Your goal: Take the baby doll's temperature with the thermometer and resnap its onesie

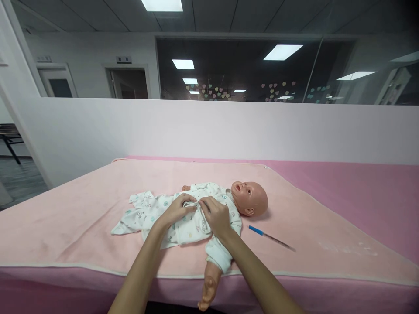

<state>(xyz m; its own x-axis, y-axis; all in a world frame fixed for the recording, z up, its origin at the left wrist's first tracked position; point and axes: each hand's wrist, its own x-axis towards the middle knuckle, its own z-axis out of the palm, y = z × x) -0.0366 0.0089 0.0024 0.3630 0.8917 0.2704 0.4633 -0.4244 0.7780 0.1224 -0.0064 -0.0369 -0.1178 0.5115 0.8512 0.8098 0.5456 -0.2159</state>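
A baby doll (250,198) lies on its back with its head to the right, dressed in a white printed baby outfit (193,229). My left hand (178,210) rests on the doll's belly, thumb and fingers curled around a bit of the outfit's front. Close beside it, my right hand (216,214) pinches the cloth at the chest. What exactly the fingertips hold, an edge or a fastening, is too small to tell. The doll's near arm (211,281) sticks out of its sleeve over the front edge. The trouser legs (131,218) lie flat at the left.
A peach blanket (81,218) covers much of the pink padded surface (376,196). Right of the doll lies a thin stick (271,237), blue at one end and dark at the other. A low white wall (229,131) with glass above stands behind.
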